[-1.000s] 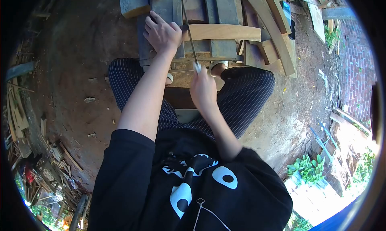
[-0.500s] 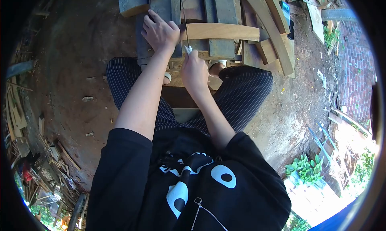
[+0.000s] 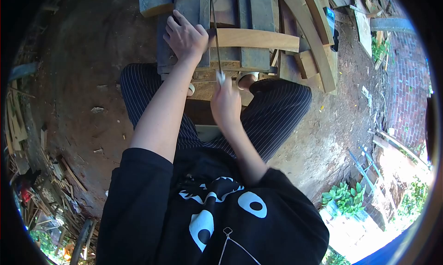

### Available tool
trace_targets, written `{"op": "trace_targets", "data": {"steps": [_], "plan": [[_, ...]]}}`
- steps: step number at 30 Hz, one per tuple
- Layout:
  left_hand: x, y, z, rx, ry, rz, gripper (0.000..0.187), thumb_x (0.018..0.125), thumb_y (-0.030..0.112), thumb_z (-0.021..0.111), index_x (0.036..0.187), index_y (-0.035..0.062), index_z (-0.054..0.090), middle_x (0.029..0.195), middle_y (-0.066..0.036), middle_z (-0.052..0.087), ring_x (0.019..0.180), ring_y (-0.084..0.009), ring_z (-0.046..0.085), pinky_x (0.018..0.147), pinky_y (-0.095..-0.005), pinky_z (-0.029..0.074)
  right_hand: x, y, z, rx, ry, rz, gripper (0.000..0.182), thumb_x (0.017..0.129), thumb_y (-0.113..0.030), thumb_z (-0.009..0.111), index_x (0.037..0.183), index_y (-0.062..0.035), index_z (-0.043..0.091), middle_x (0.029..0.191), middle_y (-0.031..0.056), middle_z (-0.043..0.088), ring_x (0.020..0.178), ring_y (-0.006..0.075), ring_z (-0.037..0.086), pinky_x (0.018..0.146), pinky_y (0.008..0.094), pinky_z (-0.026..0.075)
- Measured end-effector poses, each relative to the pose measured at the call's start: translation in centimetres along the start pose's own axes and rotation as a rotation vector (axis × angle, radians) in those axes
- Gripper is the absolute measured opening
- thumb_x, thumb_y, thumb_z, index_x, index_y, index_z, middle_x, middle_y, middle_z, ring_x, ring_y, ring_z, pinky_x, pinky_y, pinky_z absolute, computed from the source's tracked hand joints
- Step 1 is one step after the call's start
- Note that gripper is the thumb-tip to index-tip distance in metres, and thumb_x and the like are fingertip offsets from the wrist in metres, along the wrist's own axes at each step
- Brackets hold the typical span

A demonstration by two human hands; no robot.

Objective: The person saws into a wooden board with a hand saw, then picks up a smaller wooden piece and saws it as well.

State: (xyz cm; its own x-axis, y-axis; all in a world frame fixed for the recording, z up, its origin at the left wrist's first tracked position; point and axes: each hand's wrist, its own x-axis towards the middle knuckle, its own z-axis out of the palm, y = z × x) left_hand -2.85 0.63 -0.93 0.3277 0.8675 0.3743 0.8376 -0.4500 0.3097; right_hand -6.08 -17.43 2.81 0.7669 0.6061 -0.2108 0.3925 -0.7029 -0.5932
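A long thin saw blade [image 3: 216, 39] crosses the left part of a curved wooden piece [image 3: 258, 38], which lies over the bench boards. My right hand [image 3: 226, 101] is closed round the saw's handle below the bench edge, slightly blurred. Just left of the blade, my left hand [image 3: 185, 38] presses on the left end of the curved piece, its index finger stretched forward and the others partly bent. That end is mostly hidden under the hand.
Longer curved boards [image 3: 314, 41] and a small wooden block [image 3: 307, 64] lie at the bench's right. A thick block [image 3: 154, 1] stands at the back left. A phone-like object [image 3: 330, 18] is at the right edge. Scrap wood [image 3: 69, 172] is heaped far left.
My right hand has moved down toward my body, drawing the saw with it across the curved piece. My left hand remains on the piece. The view has shifted slightly.
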Motion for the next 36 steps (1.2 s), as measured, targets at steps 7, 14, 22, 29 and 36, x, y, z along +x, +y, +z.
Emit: {"op": "trace_targets", "data": {"steps": [7, 14, 22, 29, 36], "plan": [[-0.1, -0.2, 0.3, 0.011, 0.012, 0.019, 0.065, 0.076, 0.024, 0.047, 0.131, -0.0082, 0.037, 0.122, -0.022, 0.043, 0.108, -0.0359, 0.047, 0.090, -0.0479, 0.037, 3.3, 0.4, 0.6, 0.005, 0.037, -0.060, 0.016, 0.088, -0.014, 0.050, 0.091, 0.0013, 0.046, 0.062, 0.0262, 0.058, 0.063, 0.0453, 0.061, 0.056, 0.0527, 0.050], [0.0, -0.1, 0.2, 0.001, -0.018, 0.001, 0.065, 0.077, 0.025, 0.046, 0.131, -0.0084, 0.037, 0.122, -0.023, 0.043, 0.108, -0.0359, 0.047, 0.091, -0.0484, 0.037, -3.7, 2.0, 0.7, 0.055, -0.024, -0.044, 0.017, 0.089, -0.014, 0.050, 0.093, 0.0012, 0.043, 0.058, 0.0266, 0.056, 0.054, 0.0443, 0.059, 0.047, 0.0501, 0.049], [-0.2, -0.2, 0.3, 0.027, 0.023, 0.030, 0.065, 0.076, 0.025, 0.047, 0.131, -0.0083, 0.037, 0.122, -0.022, 0.043, 0.106, -0.0353, 0.048, 0.089, -0.0480, 0.038, 4.8, -0.8, 1.4, 0.007, 0.108, -0.087, 0.016, 0.090, -0.013, 0.048, 0.085, 0.0026, 0.045, 0.061, 0.0272, 0.057, 0.058, 0.0447, 0.058, 0.050, 0.0518, 0.048], [-0.1, 0.0, 0.0, 0.028, 0.010, 0.002, 0.065, 0.076, 0.025, 0.048, 0.131, -0.0085, 0.038, 0.120, -0.022, 0.044, 0.106, -0.0352, 0.048, 0.089, -0.0484, 0.038, -3.8, 1.1, -1.1, 0.089, -0.037, -0.027, 0.017, 0.091, -0.015, 0.048, 0.092, 0.0014, 0.044, 0.059, 0.0267, 0.058, 0.063, 0.0443, 0.061, 0.053, 0.0531, 0.050], [0.0, 0.0, 0.2, 0.020, 0.016, 0.017, 0.066, 0.076, 0.026, 0.048, 0.131, -0.0081, 0.037, 0.122, -0.022, 0.043, 0.107, -0.0352, 0.048, 0.090, -0.0487, 0.037, 4.9, -1.2, 0.4, -0.013, 0.082, -0.097, 0.020, 0.091, -0.017, 0.048, 0.087, 0.0021, 0.045, 0.060, 0.0259, 0.058, 0.062, 0.0434, 0.062, 0.054, 0.0513, 0.050]]}}
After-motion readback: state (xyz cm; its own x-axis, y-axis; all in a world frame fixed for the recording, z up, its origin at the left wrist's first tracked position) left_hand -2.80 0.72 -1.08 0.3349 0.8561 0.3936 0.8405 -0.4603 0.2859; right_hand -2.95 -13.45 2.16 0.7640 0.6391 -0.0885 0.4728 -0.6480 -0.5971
